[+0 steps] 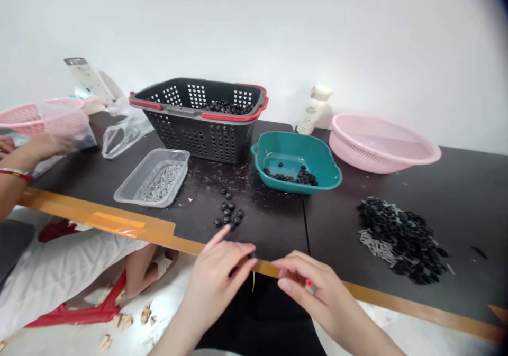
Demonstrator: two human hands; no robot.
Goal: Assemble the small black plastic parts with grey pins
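Observation:
My left hand [222, 271] pinches a small black round part [252, 255] between thumb and forefinger at the table's front edge. To its right, my right hand [307, 287] has its fingers curled, thumb near the forefinger; a small red-tipped item shows within the palm, too little visible to name. Several black round caps [227, 212] lie on the dark table just beyond my left hand. A teal basin [297, 152] behind them holds more black pieces. On the right lies a heap of black rings [405, 239] with grey pins [377, 247] beside it.
A clear tray [127, 189] of metal pieces stands at left, before a black basket [198, 134] with red handles. A pink basket [381, 144] and a white bottle [313, 110] stand at the back. Another person's arm [19, 165] reaches in at far left near a second pink basket.

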